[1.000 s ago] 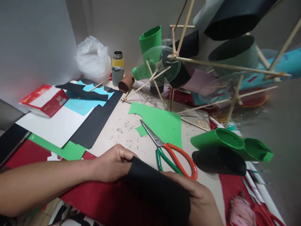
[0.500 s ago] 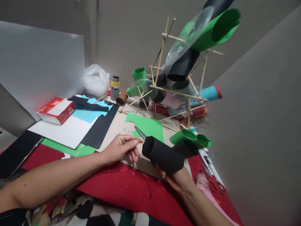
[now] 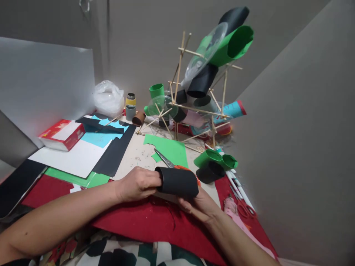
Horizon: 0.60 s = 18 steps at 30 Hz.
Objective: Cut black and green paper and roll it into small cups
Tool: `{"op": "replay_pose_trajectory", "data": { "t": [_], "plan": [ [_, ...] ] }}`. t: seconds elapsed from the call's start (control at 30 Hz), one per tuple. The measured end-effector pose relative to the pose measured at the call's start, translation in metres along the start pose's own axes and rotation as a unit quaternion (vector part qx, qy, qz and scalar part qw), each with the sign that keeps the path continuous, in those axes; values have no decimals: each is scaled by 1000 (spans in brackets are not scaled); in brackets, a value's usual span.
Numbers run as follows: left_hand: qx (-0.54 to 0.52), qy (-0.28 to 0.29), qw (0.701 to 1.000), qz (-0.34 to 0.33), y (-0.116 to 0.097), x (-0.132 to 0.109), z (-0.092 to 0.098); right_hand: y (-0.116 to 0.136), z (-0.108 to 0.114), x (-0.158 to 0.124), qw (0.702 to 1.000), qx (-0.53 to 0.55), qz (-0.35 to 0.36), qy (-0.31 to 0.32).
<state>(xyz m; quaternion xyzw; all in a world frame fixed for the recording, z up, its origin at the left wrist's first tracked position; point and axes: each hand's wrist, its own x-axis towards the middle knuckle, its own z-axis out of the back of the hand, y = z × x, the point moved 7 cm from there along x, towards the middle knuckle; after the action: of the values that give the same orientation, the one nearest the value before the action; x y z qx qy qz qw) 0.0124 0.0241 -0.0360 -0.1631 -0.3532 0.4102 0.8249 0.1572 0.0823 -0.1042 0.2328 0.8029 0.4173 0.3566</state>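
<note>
A black paper tube [image 3: 177,181] lies sideways between my hands, above the table's near edge. My right hand [image 3: 198,205] holds its right end from below and behind, with some fingers hidden by the tube. The bunched fingers of my left hand [image 3: 141,183] reach into the tube's open left end, and their tips are out of sight. Just behind the tube lie orange-handled scissors [image 3: 165,159], blades pointing left, partly over a cut sheet of green paper [image 3: 173,147]. To the right, green paper tubes [image 3: 210,158] sit against another black tube [image 3: 210,172].
Beyond stands a wooden stick frame [image 3: 198,109] carrying clear discs and green and black tubes. At left are a red box [image 3: 62,135], white paper [image 3: 69,159] and black sheets [image 3: 113,155]. A white plastic bag [image 3: 109,99] is at the back; red scissors [image 3: 246,210] lie right.
My left fingers have gone from beside the tube's left opening to inside it. The tube has shifted slightly left and turned more level in my right hand. The view has moved a little.
</note>
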Motion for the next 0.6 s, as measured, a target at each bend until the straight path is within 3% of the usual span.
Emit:
{"op": "replay_pose_trajectory", "data": {
  "t": [0.1, 0.17, 0.23, 0.3, 0.37, 0.43, 0.5, 0.6],
  "plan": [
    [-68, -18, 996, 48, 3, 1, 3, 0, -6, -3, 999, 2, -30, 34],
    [-164, -71, 972, 152, 14, 1, 10, 7, -6, -4, 999, 11, -24, 44],
    [-269, -128, 915, 273, 29, -4, 13, 23, 0, -5, 999, 15, 42, 16],
    [-362, -158, 851, 346, 39, -7, 11, 45, 11, -11, 985, 5, 163, -51],
    [-435, -158, 804, 373, 44, -7, 6, 62, 20, -23, 956, -23, 271, -114],
    [-486, -146, 768, 392, 47, -6, -2, 69, 20, -33, 933, -62, 323, -145],
    [-508, -134, 745, 411, 49, -8, -10, 68, 15, -36, 932, -108, 317, -141],
    [-504, -115, 744, 423, 48, -9, -17, 58, 5, -32, 948, -152, 257, -113]
  ]
}}
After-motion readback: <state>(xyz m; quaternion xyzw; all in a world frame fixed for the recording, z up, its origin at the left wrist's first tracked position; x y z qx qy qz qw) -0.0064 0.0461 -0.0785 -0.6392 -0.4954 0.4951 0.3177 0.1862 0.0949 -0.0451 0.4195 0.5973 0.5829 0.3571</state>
